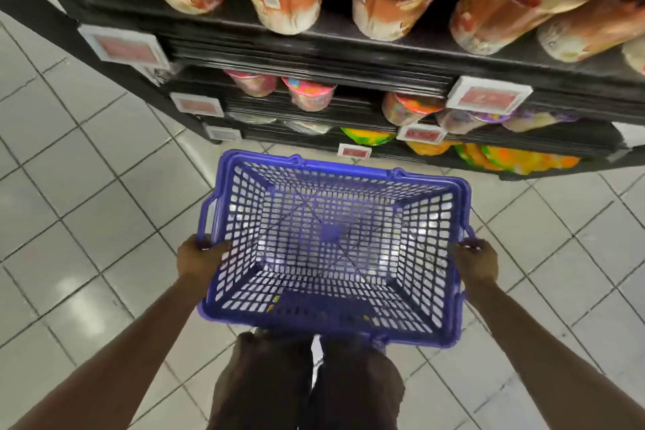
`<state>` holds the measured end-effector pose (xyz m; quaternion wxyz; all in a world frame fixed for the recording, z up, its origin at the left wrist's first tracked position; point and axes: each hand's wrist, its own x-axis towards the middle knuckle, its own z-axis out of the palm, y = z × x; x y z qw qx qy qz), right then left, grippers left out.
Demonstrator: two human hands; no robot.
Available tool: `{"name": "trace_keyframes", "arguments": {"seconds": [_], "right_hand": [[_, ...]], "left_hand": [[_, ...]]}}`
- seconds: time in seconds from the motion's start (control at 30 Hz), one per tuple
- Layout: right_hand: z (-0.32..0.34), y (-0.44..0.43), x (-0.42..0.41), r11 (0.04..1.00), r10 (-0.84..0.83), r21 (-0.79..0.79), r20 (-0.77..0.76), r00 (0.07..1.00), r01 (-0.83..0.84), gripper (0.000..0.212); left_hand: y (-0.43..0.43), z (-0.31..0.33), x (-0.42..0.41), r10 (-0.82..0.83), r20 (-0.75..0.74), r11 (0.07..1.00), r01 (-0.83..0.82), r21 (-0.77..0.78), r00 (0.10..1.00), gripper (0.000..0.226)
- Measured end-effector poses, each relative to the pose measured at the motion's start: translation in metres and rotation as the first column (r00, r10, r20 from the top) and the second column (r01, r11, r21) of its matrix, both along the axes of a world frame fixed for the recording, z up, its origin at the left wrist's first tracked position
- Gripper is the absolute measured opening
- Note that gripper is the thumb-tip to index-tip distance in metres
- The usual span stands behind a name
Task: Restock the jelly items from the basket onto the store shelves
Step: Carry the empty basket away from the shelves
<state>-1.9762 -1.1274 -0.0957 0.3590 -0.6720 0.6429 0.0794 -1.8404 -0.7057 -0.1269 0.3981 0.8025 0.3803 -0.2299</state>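
The blue basket is held level in front of the body, above the tiled floor. No jelly item is seen inside it; only the mesh bottom shows. Its rim is gripped at 9 o'clock by the left hand, fingers curled over the edge, and at 3 o'clock by the right hand, likewise curled round the edge.

At 12 o'clock from the basket the dark shelves are stocked: tall jars on the upper level, pink-lidded tubs below them, and bright yellow packs at the lowest level towards 1 o'clock.

With the basket bare, the restocking is judged to be finished or nearly so. What the next move calls for is probably that the basket be carried off or set down; if any item is hidden from view, one hand would need to be freed first.

Red and white price tags are clipped to the shelf edges, but nothing on them or on the jar labels can be read through the blur.
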Motion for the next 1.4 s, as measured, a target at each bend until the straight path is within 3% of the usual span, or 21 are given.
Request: {"name": "trace_keyframes", "arguments": {"seconds": [0.3, 0.4, 0.63, 0.83, 1.03, 1.23, 1.4], "right_hand": [[0.223, 0.020, -0.010, 0.990, 0.136, 0.023, 0.020, 0.990, -0.137, 0.026], [0.288, 0.031, -0.008, 0.961, 0.270, 0.049, 0.023, 0.963, -0.271, 0.026], [0.375, 0.085, 0.010, 0.880, 0.470, 0.037, 0.087, 0.879, -0.474, 0.029], [0.402, 0.172, 0.047, 0.703, 0.697, 0.017, 0.184, 0.693, -0.711, 0.018], [0.410, 0.295, 0.099, 0.509, 0.830, 0.065, 0.225, 0.509, -0.858, 0.034], [0.415, 0.433, 0.156, 0.284, 0.946, -0.046, 0.173, 0.273, -0.958, 0.034], [0.429, 0.518, 0.192, 0.237, 0.952, -0.083, 0.220, 0.214, -0.968, 0.031]], "left_hand": [[0.032, 0.228, -0.049, 0.168, -0.001, 0.986, -0.168, 0.002, 0.986, 0.027], [0.049, 0.301, -0.076, 0.225, 0.036, 0.974, -0.225, -0.007, 0.974, 0.022], [0.107, 0.414, -0.169, 0.359, 0.113, 0.932, -0.363, 0.019, 0.927, 0.020], [0.163, 0.449, -0.257, 0.612, 0.125, 0.788, -0.616, -0.010, 0.781, 0.031], [0.214, 0.448, -0.319, 0.841, 0.118, 0.535, -0.844, -0.036, 0.528, 0.028], [0.298, 0.442, -0.318, 0.927, 0.103, 0.367, -0.928, -0.062, 0.360, 0.028], [0.372, 0.452, -0.292, 0.946, 0.141, 0.303, -0.951, -0.066, 0.292, 0.024]]}}
